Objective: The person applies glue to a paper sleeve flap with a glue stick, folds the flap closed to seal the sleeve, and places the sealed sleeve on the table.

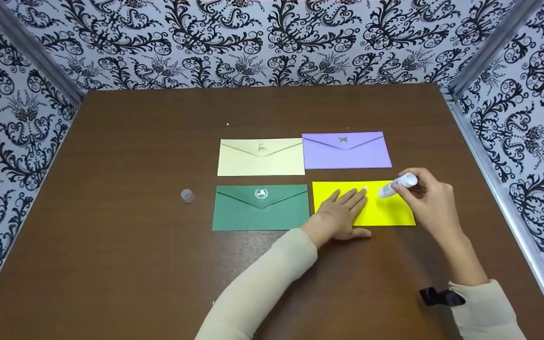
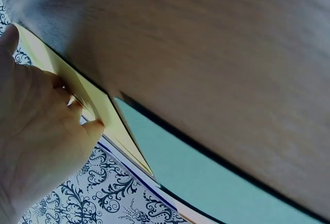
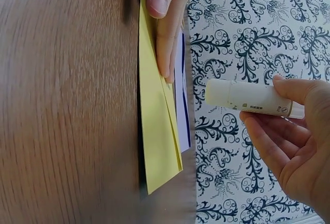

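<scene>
A yellow envelope (image 1: 387,212) lies at the right of the front row, and my left hand (image 1: 340,215) rests flat on it with straight fingers. Between thumb and fingers my right hand (image 1: 435,203) pinches a white glue stick (image 1: 397,185), held above the envelope's right part. The right wrist view shows the uncapped end of the glue stick (image 3: 242,97) pointing away from the hand, apart from the paper. To the left of the yellow one is a green envelope (image 1: 260,215) with a white round seal.
Behind lie a cream envelope (image 1: 262,163) and a purple envelope (image 1: 347,156), side by side. A small whitish cap (image 1: 187,196) stands on the brown table (image 1: 111,236) at left. Patterned walls (image 1: 272,42) enclose the back and sides.
</scene>
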